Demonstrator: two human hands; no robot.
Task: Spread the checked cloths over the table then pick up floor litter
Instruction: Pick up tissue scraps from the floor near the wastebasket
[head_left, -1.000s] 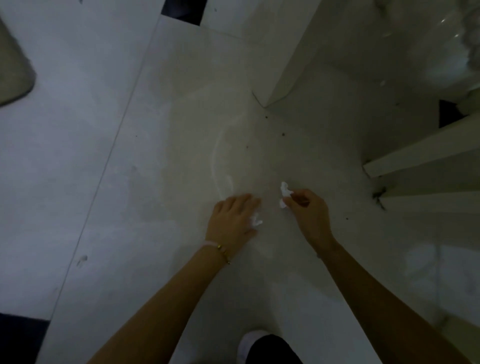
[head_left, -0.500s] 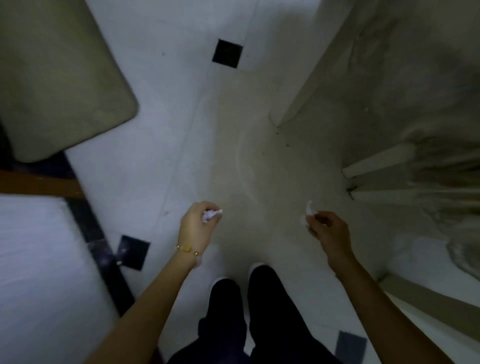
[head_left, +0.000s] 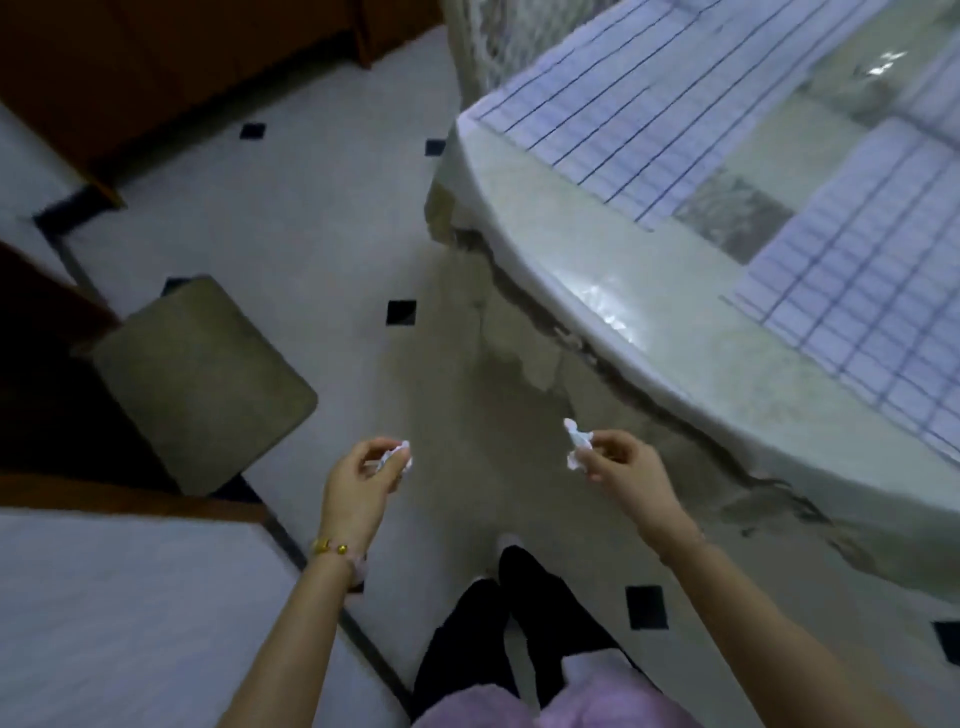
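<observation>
The head camera looked down at a person standing on a white tiled floor (head_left: 322, 218) beside a round table (head_left: 613, 291). The left hand (head_left: 358, 483) was curled closed, pinching a small crumpled scrap of white paper (head_left: 397, 457) between thumb and fingertips. The right hand (head_left: 623, 473) likewise pinched a second white scrap (head_left: 575, 441) that stuck up from its fingers. Both hands were held above the floor, well apart. Two checked cloths (head_left: 623, 98) (head_left: 872, 280) lay flat on the tabletop. A padded stool (head_left: 202, 379) stood to the left.
</observation>
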